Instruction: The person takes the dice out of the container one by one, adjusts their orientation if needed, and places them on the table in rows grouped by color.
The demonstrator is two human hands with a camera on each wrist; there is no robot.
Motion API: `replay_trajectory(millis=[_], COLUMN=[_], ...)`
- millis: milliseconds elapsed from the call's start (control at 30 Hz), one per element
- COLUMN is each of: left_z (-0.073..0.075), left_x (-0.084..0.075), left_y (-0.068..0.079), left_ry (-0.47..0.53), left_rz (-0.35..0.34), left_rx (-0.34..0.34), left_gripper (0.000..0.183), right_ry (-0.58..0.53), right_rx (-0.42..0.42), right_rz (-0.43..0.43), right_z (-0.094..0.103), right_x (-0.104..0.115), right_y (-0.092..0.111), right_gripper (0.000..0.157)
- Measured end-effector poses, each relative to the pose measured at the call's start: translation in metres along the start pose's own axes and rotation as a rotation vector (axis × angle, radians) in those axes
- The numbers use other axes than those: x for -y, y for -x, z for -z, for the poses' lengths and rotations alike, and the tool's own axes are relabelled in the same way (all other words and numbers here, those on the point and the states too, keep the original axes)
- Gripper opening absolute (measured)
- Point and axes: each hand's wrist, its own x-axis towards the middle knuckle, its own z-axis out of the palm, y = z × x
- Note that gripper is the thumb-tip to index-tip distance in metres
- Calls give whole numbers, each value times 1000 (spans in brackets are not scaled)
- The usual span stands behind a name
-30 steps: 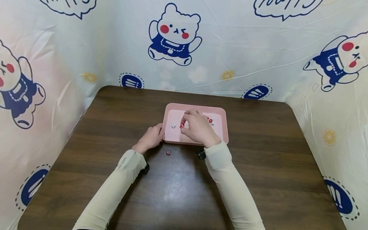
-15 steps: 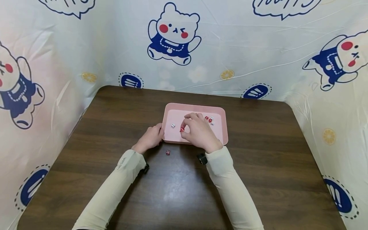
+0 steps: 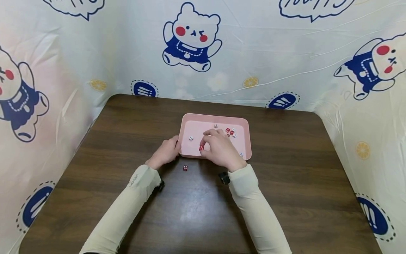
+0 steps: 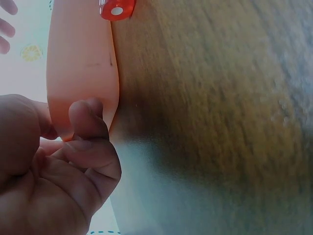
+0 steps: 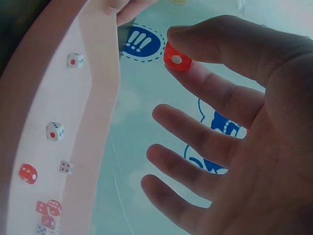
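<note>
My right hand [image 3: 222, 150] pinches a red die [image 5: 177, 58] between thumb and index finger, over the near part of the pink tray [image 3: 206, 117]. The other fingers of that hand are spread in the right wrist view. My left hand [image 3: 165, 152] grips the tray's left end, its fingers curled at the rim in the left wrist view. Inside the tray lie a white die [image 3: 191, 138] at the left, another white die [image 3: 216, 126] near the far wall, and red dice [image 3: 227, 130] mixed with white ones at the right. A white die [image 3: 241, 154] sits near the front right corner.
A second red die [image 3: 185, 168] lies on the dark wooden table [image 3: 196, 211] just in front of the tray. Behind the table and at both sides hangs a printed curtain [image 3: 247, 46] with bear figures.
My right hand has moved toward the tray's near side with the pinched red die. White dice by the far wall and front right corner now show. My left hand stays at the tray's end.
</note>
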Motion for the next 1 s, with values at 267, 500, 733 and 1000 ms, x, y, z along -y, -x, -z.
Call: replay_trajectory(millis=[267, 500, 733, 1000], left_z=[-1, -2, -3, -3], left_x=[0, 2, 2, 2], left_y=[-2, -2, -3, -1], left_ry=[-12, -8, -4, -8], left_rz=[-4, -14, -10, -9], left_rx=[-13, -25, -24, -28], left_gripper=[26, 26, 26, 27], right_ry=[-27, -36, -26, -3], right_rx=[28, 52, 81, 107], right_rz=[-4, -12, -3, -4], right_z=[-9, -15, -24, -35], right_x=[-2, -3, -2, -4], right_y=[1, 2, 3, 4], right_gripper=[7, 7, 6, 7])
